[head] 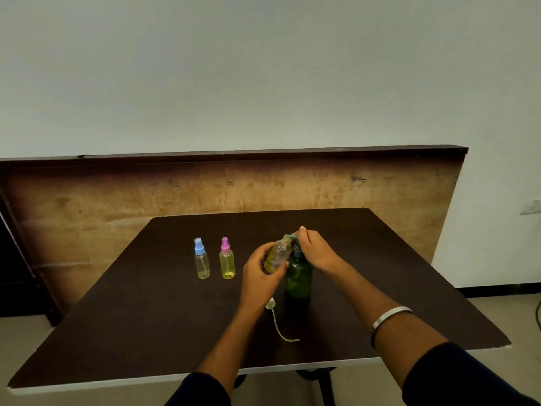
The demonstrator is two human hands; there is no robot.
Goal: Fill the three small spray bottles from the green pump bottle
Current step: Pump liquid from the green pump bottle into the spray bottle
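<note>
Dark sleeves and forearms reach over the dark table (152, 317); a metal bangle (390, 316) circles the right wrist. Just in front of the green pump bottle (298, 279) lies a detached white spray cap (270, 303), its dip tube curling toward the viewer. The left hand (260, 271) grips an uncapped spray bottle (278, 256) — tilted, part-filled with yellow liquid — against the pump bottle's left shoulder. The right hand (314, 249) curls over the pump head, pressing down. Left of the pump bottle stand a pink-capped bottle (227, 259) and, further left, a blue-capped bottle (201, 259) — both upright.
</note>
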